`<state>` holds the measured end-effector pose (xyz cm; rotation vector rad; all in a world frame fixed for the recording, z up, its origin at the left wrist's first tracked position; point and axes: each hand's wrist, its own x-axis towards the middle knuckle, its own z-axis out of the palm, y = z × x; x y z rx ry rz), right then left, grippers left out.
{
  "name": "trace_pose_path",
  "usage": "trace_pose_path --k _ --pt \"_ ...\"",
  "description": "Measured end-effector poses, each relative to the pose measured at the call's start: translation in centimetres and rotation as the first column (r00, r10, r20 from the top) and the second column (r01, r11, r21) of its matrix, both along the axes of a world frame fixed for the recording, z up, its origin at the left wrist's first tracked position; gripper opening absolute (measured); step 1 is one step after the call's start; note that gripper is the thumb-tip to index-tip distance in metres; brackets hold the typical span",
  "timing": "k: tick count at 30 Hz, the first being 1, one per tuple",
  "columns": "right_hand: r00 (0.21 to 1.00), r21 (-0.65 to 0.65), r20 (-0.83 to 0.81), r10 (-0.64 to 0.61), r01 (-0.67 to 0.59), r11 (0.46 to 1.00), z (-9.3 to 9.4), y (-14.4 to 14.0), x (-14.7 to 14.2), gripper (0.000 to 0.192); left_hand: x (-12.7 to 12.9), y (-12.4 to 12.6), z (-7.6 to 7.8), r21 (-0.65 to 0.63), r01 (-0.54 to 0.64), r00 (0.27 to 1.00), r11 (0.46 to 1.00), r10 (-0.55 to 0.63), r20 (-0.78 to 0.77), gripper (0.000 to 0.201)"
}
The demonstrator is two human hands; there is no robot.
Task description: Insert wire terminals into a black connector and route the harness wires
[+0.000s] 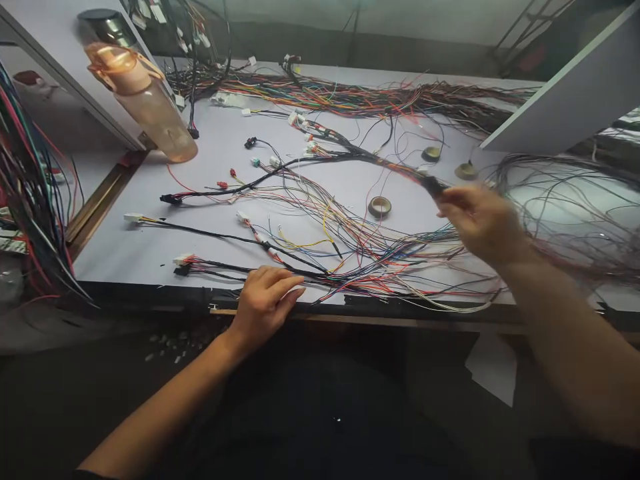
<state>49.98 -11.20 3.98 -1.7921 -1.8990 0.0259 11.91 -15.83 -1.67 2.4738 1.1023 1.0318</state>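
My right hand, blurred by motion, is closed around the end of a black connector at the right side of the table. From that connector a taped wire harness runs left and splits into branches with white and black plugs. My left hand rests at the front edge, fingers loosely stretched and thumb a little apart, with nothing visible in it. Close beside it lies a second wire bundle, its taped branches ending on the left in white connectors and a black connector.
Three tape rolls lie right of centre. A water bottle stands at the back left. Long loose wires cross the back, and more tangled wires lie on the right. A white panel rises at the back right.
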Motion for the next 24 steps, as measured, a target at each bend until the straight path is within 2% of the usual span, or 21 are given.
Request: trace_pose_path --k 2,5,8,11,15,20,24 --pt "0.999 0.019 -0.033 0.041 -0.040 0.999 1.0 -1.2 -1.7 0.023 0.2 0.4 -0.4 -0.005 0.019 0.999 1.000 -0.019 -0.035 0.020" --pt "0.985 -0.142 -0.073 0.155 -0.164 0.976 1.4 -3.3 -5.3 0.021 0.4 0.5 -1.0 -0.024 0.078 0.994 0.997 -0.080 -0.079 0.022" --pt "0.951 -0.269 -0.108 0.289 -0.307 0.913 0.5 -5.1 -8.8 0.020 0.4 0.4 -1.3 -0.036 0.148 0.982 0.988 -0.152 -0.114 0.021" --pt "0.914 -0.282 -0.170 0.368 -0.402 0.871 -0.9 -6.3 -11.6 0.020 0.4 0.4 -1.4 -0.050 0.176 0.978 0.983 -0.180 -0.106 0.020" --pt "0.881 -0.336 -0.202 0.428 -0.473 0.814 -2.3 -7.1 -14.6 0.022 0.5 0.7 -1.6 -0.080 0.149 0.984 0.986 -0.155 -0.083 0.018" --pt "0.871 -0.411 -0.082 0.485 -0.473 0.779 -3.2 -7.7 -15.8 0.024 0.5 1.0 -2.1 -0.086 0.135 0.989 0.987 -0.139 -0.046 0.015" --pt "0.910 -0.444 -0.141 0.391 -0.411 0.796 -3.1 -8.4 -14.3 0.021 0.4 0.9 -2.3 -0.081 0.130 0.989 0.988 -0.134 -0.054 0.013"
